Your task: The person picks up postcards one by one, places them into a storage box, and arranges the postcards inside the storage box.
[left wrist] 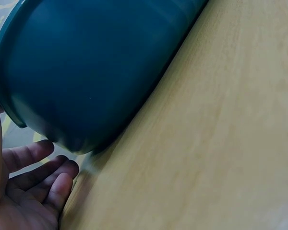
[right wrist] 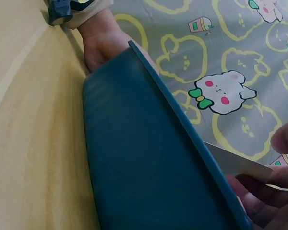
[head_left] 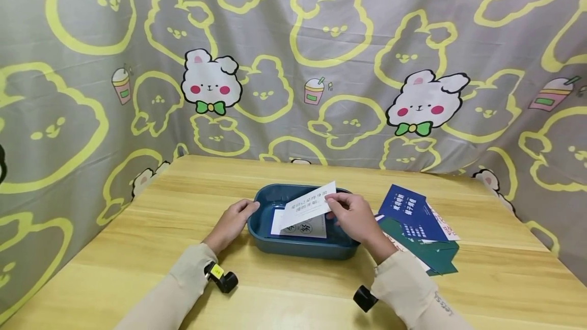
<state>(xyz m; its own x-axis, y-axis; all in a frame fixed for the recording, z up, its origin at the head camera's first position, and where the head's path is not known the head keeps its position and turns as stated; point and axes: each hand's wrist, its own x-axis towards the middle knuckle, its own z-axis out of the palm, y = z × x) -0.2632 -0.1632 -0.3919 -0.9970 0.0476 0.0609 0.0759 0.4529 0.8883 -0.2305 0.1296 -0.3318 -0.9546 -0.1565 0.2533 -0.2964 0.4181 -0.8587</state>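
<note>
A dark blue plastic basin (head_left: 302, 248) stands on the table in the head view, with printed cards (head_left: 300, 225) lying inside. My left hand (head_left: 231, 223) holds the basin's left end at the rim; in the left wrist view its fingers (left wrist: 31, 153) are loosely bent beside the outer wall. Over the basin, my right hand (head_left: 355, 215) pinches a white card (head_left: 307, 203) with dark printed characters between thumb and fingers. The card is tilted above the others. In the right wrist view the basin wall hides part of the card and of the fingers.
Right of the basin lies a loose pile of cards: a dark blue card (head_left: 403, 208) with white characters, a green one (head_left: 437, 253), and white ones with red print partly covered. A patterned curtain (head_left: 275, 39) hangs behind the wooden table (head_left: 151, 248).
</note>
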